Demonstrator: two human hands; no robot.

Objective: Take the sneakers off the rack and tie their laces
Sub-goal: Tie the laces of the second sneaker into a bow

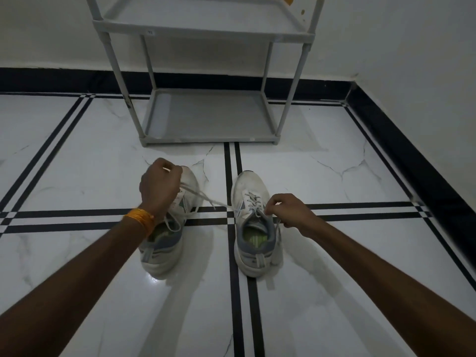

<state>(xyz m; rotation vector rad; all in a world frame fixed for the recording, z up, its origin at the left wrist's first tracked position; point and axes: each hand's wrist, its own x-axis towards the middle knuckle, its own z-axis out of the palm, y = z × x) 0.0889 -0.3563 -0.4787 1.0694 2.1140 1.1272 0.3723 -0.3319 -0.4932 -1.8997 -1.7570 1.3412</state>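
Observation:
Two white sneakers with grey collars stand side by side on the floor, toes pointing away from me. My left hand (161,188) hovers over the left sneaker (164,243) and is closed on one of its laces. A loose lace (206,199) runs from that hand out to the right across the floor. My right hand (286,212) is at the right side of the right sneaker (253,228), with finger and thumb pinched on a lace by the collar. Both sneakers' laces hang loose. An orange band is on my left wrist.
A grey shoe rack (208,117) stands against the white wall just beyond the sneakers, and its two visible shelves hold nothing. The floor is glossy white marble with black stripe lines (233,155). A black skirting (412,155) runs along the walls, meeting in a corner at the right.

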